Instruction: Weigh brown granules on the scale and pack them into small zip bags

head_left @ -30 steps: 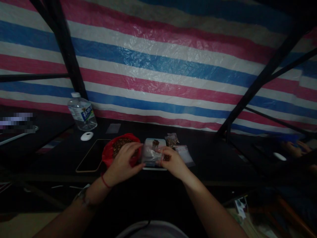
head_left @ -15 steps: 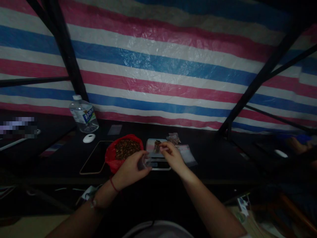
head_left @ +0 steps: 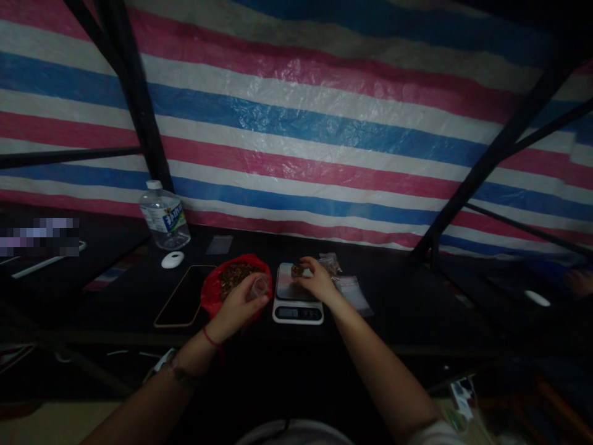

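Cup of bits (head_left: 297,271) is getting pinched by my right hand (head_left: 319,284) at the scale (head_left: 297,305); my next move is probably needing care.

A clear, white-capped bottle (head_left: 165,217) stands on the table (head_left: 393,296) just behind a white rounded object (head_left: 172,259), near a dark-screened device (head_left: 183,299); a striped sheet (head_left: 296,136) hangs behind black bars (head_left: 137,93).

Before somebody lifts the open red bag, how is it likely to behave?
The red bag will probably sag and change shape, since its wall looks thin and creased. Its brown pieces may spill, because they lie loose under a wide opening. Rolling seems unlikely, as it sits low and broad on the black table.
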`<move>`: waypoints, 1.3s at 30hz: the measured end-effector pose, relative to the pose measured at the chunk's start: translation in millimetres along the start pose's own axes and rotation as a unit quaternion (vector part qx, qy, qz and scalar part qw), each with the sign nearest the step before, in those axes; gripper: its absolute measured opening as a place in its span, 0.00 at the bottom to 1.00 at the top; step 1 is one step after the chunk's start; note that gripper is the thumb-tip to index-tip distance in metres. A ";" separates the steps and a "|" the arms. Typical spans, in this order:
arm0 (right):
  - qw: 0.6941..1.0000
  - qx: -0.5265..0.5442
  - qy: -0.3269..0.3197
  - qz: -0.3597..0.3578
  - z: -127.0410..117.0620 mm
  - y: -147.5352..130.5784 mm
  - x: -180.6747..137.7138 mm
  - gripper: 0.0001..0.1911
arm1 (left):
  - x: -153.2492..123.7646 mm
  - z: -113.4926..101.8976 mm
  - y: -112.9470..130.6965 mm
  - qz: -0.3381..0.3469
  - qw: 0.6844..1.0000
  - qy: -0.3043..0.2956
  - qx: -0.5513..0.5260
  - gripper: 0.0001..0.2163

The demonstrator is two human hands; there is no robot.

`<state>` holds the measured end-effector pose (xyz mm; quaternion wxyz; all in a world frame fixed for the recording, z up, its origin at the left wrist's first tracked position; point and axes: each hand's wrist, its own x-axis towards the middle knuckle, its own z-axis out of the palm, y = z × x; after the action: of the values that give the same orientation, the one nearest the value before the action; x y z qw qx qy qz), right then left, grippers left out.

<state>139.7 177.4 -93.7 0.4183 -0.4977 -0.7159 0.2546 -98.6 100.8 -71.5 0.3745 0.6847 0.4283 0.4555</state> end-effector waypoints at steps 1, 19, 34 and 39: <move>1.000 0.028 -0.010 0.005 1.0 -4.5 -0.3 0.27 | 0.6 -1.2 -0.7 0.001 1.000 0.004 0.011 0.26; 0.976 0.036 -0.173 -0.124 -5.9 -116.5 -11.0 0.19 | -0.8 -6.2 16.5 0.054 0.981 0.063 0.177 0.19; 0.963 0.090 -0.152 -0.204 -1.0 -133.3 -7.1 0.25 | -2.0 -6.1 21.2 0.008 0.994 0.106 0.024 0.21; 0.968 0.078 -0.164 -0.171 4.4 -120.9 1.0 0.30 | 5.0 -30.1 17.3 -0.002 0.991 0.132 0.026 0.19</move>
<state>75.4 133.2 -1.3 0.3702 -0.2853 -0.8272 0.3119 -121.7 103.1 -45.2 0.2973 0.6272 0.4871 0.5301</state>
